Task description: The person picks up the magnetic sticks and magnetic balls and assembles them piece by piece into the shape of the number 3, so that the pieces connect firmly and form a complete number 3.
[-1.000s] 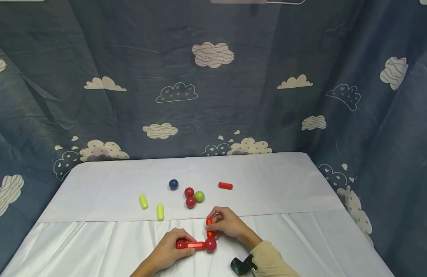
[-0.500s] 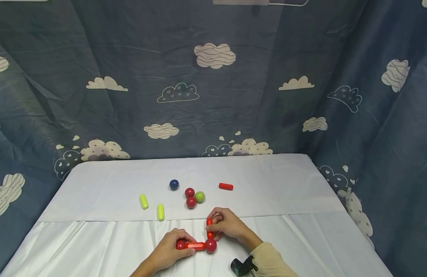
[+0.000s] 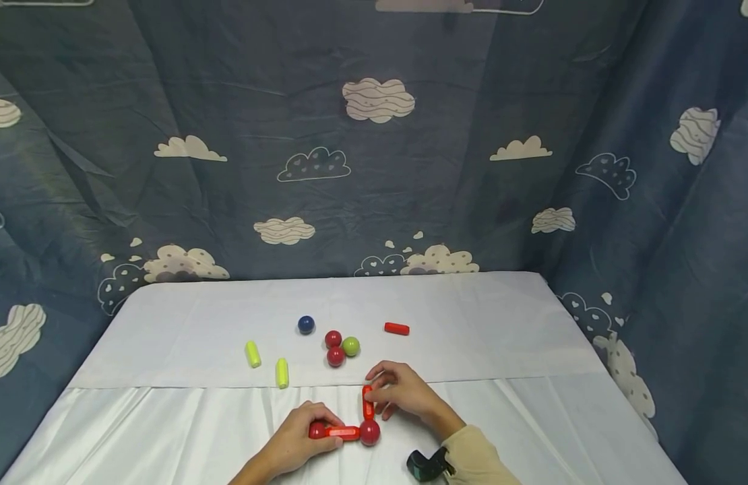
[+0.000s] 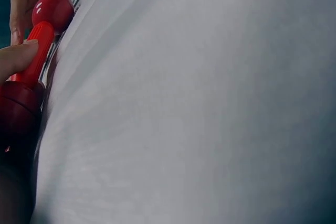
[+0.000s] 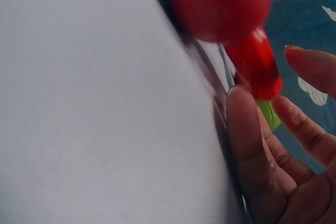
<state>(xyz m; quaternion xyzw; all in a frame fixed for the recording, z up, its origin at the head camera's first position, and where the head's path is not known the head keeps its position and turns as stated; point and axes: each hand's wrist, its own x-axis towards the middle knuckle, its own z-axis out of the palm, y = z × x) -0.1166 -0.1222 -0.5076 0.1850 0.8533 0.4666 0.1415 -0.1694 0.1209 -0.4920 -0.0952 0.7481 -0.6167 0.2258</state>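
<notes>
In the head view, my left hand point(image 3: 294, 432) pinches a red rod point(image 3: 344, 433) lying between two dark red balls, the left ball point(image 3: 317, 430) under its fingers. From the right-hand ball point(image 3: 370, 432) a second red rod point(image 3: 368, 403) points away, making an L. My right hand point(image 3: 404, 391) is beside this second rod. In the right wrist view, its fingers and thumb point(image 5: 244, 129) are spread around the rod's free end point(image 5: 257, 66). The left wrist view shows my left thumb point(image 4: 21, 59) pressed on the first rod point(image 4: 41, 51).
Farther back on the white cloth lie a blue ball point(image 3: 306, 325), two red balls point(image 3: 334, 347) clustered with a green ball point(image 3: 351, 346), a loose red rod point(image 3: 397, 329) and two yellow-green rods point(image 3: 282, 373). A dark cloud-patterned curtain point(image 3: 410, 202) hangs behind.
My right fingers have loosened from the second rod and spread, the hand shifting slightly right. The left hand keeps its hold. The head view has tilted slightly.
</notes>
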